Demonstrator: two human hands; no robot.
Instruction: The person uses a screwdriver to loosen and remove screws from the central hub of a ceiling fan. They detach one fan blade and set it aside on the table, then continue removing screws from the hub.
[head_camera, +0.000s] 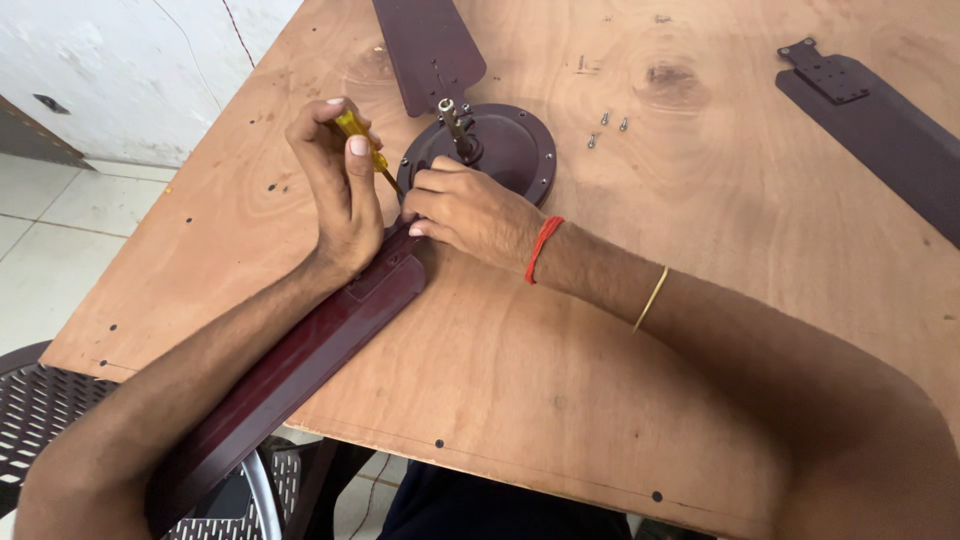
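My left hand (340, 195) has its grip closed around a yellow screwdriver (362, 143), tip angled down at the rim of the round motor housing (500, 150) on the tabletop (560, 330). My right hand (468, 212) presses fingers onto the fan blade (300, 365) just beside that housing, holding nothing. 3 loose screws (606, 127) lie beyond the housing.

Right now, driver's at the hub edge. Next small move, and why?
Probably keep the yellow-handled screwdriver upright and turn it in place: the left hand grips it with its tip at the motor hub rim, where the right hand pins the maroon blade. Loose screws lie beyond.
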